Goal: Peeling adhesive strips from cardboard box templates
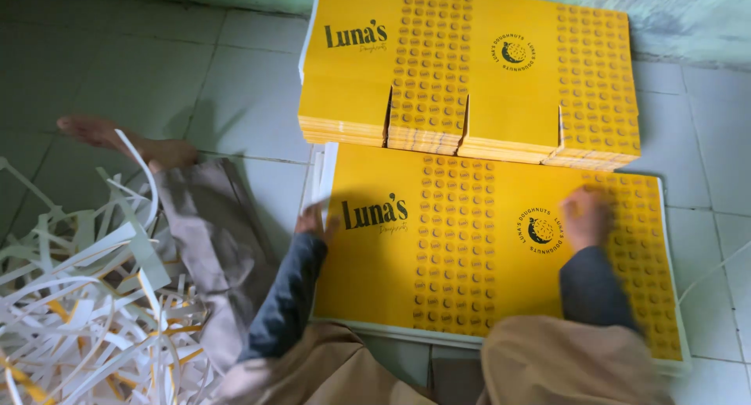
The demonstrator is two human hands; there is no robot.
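Note:
A flat yellow printed cardboard sheet point(454, 256) lies on the tiled floor in front of me, on top of a low pile of white-edged sheets. My left hand point(315, 221) rests on the sheet's left edge, fingers curled over it. My right hand point(587, 216) presses flat on the sheet's right part, blurred by motion. Behind it sits a thicker stack of cut yellow box blanks point(469, 68) against the wall.
A heap of white and yellow paper strips point(78, 295) lies at the left by my outstretched leg and bare foot point(117, 135). My knees in tan trousers point(563, 366) fill the near edge. Pale floor tiles point(704, 170) surround the sheets.

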